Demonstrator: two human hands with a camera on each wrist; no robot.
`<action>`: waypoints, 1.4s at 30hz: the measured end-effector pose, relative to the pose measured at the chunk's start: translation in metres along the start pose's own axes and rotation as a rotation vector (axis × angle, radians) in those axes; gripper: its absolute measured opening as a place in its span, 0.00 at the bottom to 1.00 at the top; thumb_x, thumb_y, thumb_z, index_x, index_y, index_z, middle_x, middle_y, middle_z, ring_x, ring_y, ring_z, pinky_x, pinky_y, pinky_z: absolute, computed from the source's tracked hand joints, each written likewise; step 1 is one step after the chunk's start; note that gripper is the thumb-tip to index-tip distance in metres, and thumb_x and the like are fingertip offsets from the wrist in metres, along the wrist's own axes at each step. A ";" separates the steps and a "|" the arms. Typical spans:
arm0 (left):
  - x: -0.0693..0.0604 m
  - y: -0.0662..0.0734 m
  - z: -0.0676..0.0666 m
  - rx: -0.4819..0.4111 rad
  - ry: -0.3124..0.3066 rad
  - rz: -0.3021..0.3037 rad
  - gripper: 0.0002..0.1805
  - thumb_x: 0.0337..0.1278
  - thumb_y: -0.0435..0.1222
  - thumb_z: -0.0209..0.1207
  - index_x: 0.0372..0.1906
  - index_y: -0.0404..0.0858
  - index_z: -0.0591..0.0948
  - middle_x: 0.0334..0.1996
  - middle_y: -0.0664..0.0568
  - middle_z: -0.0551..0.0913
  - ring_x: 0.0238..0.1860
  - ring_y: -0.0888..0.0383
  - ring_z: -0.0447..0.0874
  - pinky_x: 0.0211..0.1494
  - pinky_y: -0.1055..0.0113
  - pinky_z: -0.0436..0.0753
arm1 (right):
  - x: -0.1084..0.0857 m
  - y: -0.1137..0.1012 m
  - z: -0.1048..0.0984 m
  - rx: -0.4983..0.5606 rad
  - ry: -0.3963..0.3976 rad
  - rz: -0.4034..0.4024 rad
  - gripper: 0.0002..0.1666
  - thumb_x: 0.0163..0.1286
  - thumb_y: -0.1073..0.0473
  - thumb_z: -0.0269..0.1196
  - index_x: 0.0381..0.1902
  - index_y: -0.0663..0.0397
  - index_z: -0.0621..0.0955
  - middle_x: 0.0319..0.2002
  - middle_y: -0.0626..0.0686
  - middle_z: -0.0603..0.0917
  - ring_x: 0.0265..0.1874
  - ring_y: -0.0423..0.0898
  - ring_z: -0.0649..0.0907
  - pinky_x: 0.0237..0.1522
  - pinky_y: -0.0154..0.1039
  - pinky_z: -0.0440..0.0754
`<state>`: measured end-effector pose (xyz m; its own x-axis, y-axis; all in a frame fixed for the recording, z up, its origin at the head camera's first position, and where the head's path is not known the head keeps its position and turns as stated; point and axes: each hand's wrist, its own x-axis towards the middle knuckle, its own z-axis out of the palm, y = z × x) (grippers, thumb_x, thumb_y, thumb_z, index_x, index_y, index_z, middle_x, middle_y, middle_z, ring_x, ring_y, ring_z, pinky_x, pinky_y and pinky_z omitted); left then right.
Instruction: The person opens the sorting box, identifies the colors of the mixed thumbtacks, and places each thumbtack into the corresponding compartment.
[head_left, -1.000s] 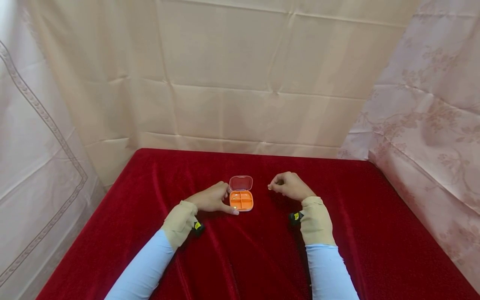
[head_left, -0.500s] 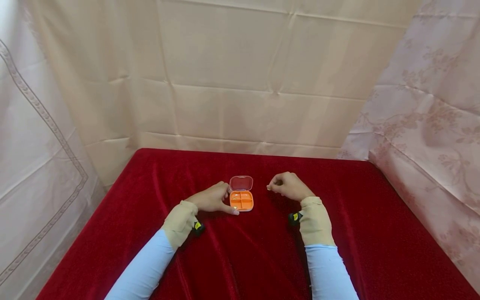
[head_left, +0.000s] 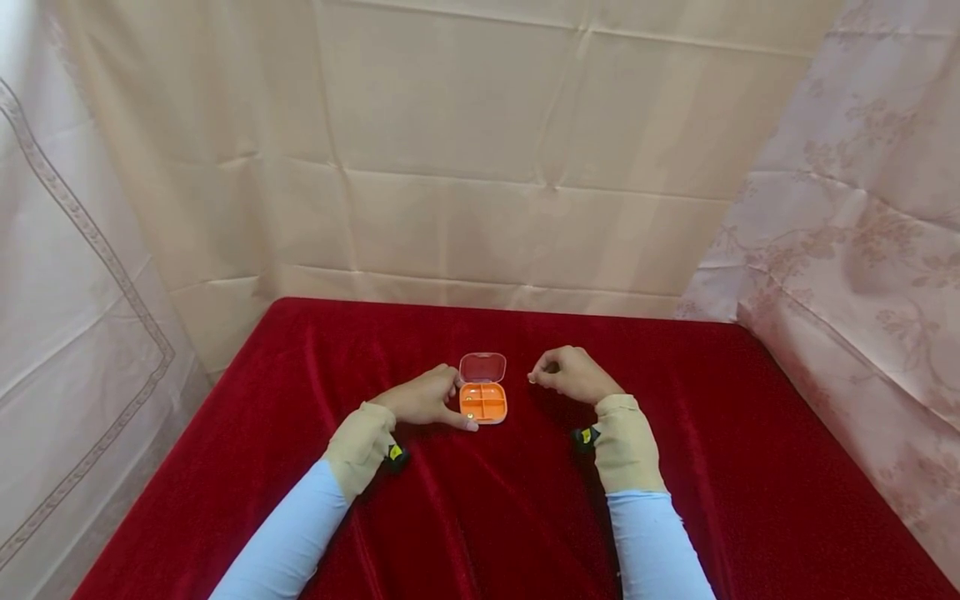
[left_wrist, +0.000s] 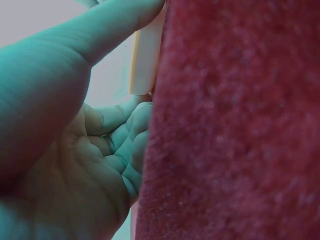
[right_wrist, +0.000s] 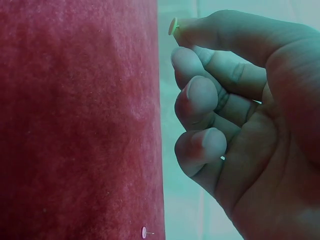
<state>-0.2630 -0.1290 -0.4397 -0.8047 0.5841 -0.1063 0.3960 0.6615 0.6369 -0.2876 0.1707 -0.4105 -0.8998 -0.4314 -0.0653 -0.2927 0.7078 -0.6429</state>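
A small orange pill box with several compartments lies on the red cloth, its clear lid tipped back. Two small shiny thumbtacks sit in its left compartments, one near and one far. My left hand holds the box from the left, thumb at the near side and fingers at the far side. In the left wrist view the box's pale side wall shows between thumb and index finger. To the right of the box, my right hand pinches a thumbtack at the fingertips, its pin toward the fingers.
Red velvet cloth covers the table. Another thumbtack lies on the cloth at the bottom of the right wrist view. A beige curtain hangs behind, with patterned cloth on the right.
My right hand has moved slightly left toward the pill box, still pinching the thumbtack. The left hand and the box have stayed in place.
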 end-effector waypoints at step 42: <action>0.000 -0.001 0.001 -0.003 0.004 -0.014 0.36 0.49 0.54 0.77 0.54 0.36 0.76 0.42 0.51 0.73 0.43 0.57 0.71 0.47 0.64 0.75 | 0.008 -0.018 0.013 -0.089 -0.023 -0.039 0.06 0.71 0.56 0.69 0.35 0.50 0.88 0.29 0.44 0.84 0.28 0.41 0.75 0.30 0.38 0.74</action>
<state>-0.2632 -0.1293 -0.4411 -0.8120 0.5727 -0.1127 0.3830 0.6684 0.6377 -0.2851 0.1468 -0.4094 -0.8796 -0.4720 -0.0597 -0.3562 0.7365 -0.5750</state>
